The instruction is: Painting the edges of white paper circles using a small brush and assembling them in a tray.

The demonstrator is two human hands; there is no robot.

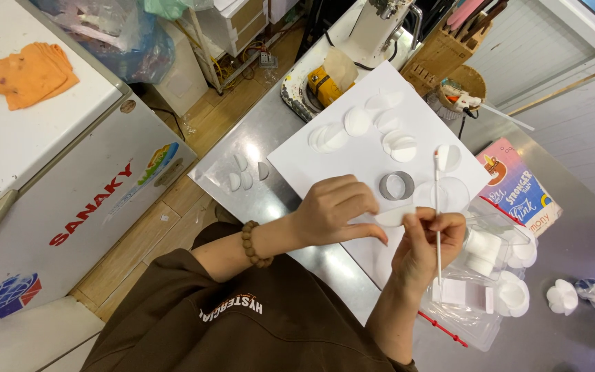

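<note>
My left hand (339,210), a bead bracelet on its wrist, pinches the edge of a thin white disc (394,217) over a white board (297,162). My right hand (430,244) touches the same disc and holds a long thin white stick (437,207) upright, its tip near another white disc (449,157). A metal ring cutter (397,185) lies on the board just beyond my fingers. Several more white discs (358,122) are spread over the far part of the board.
A clear plastic box (480,275) with white pieces sits right of my hands, a red stick (442,328) beside it. A wooden tool block (439,58), a stand mixer (373,31), a pink packet (518,186) and a chest freezer (49,138) surround the steel counter (242,141).
</note>
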